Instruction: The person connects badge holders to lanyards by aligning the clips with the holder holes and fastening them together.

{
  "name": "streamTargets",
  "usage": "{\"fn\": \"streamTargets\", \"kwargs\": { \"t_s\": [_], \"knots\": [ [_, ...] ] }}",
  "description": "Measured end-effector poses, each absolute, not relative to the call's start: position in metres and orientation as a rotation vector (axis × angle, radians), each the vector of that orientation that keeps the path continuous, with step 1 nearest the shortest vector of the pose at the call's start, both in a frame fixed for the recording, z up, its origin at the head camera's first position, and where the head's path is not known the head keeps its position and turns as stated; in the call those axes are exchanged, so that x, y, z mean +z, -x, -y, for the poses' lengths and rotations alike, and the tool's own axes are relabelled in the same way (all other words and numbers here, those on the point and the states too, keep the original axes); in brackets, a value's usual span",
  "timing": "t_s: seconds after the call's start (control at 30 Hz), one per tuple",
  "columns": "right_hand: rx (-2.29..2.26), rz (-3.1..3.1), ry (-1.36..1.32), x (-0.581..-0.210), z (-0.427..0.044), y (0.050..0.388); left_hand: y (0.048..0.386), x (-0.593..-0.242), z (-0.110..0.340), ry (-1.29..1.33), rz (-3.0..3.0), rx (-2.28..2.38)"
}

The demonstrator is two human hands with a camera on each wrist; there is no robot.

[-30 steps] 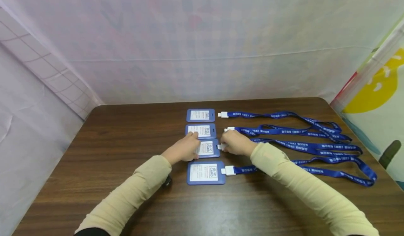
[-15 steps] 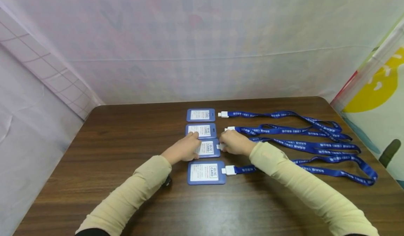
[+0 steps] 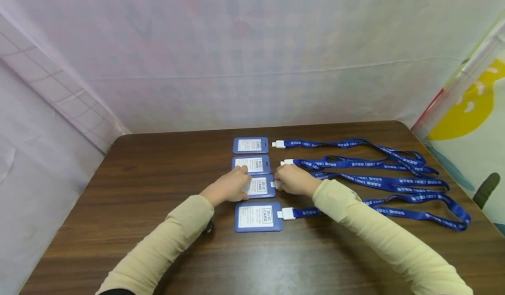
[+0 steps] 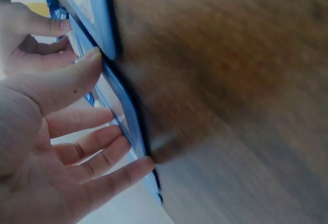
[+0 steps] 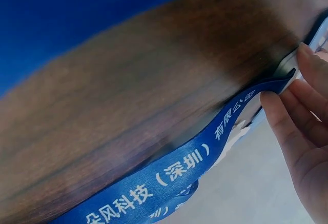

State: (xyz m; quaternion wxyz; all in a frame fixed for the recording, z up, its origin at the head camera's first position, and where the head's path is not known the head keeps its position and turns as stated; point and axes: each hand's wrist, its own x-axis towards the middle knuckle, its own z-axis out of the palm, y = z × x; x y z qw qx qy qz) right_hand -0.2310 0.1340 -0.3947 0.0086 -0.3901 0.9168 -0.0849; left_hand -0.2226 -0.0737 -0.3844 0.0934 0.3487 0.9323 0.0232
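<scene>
Left hand (image 3: 229,186), fingers extended, is touching a card holder (image 3: 260,186) at three o'clock; right hand (image 3: 295,179) is pinching a clip (image 3: 276,184) at nine.

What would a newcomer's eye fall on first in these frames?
Probably the column of four blue card holders near the head view's middle, with blue lanyards stretching right. Next, the second holder from the front, with the left hand on its left end and the right hand pinching a white clip at its right end.
</scene>
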Motion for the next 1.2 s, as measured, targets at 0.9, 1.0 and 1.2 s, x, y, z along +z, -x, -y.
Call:
{"fn": "streamTargets", "kwargs": {
  "t_s": [0.9, 1.0, 1.2],
  "knots": [
    [-0.385, -2.904, 1.084, -0.384, -0.142, 0.221, 0.225, -0.374, 0.096, -0.974, -2.962, 0.440],
    [-0.406, -2.942, 1.089, -0.384, -0.144, 0.221, 0.222, -0.375, 0.095, -0.969, -2.984, 0.439],
    [-0.470, -2.983, 1.001, -0.384, -0.148, 0.220, 0.217, -0.375, 0.095, -0.968, -3.061, 0.484]
  ]
}}
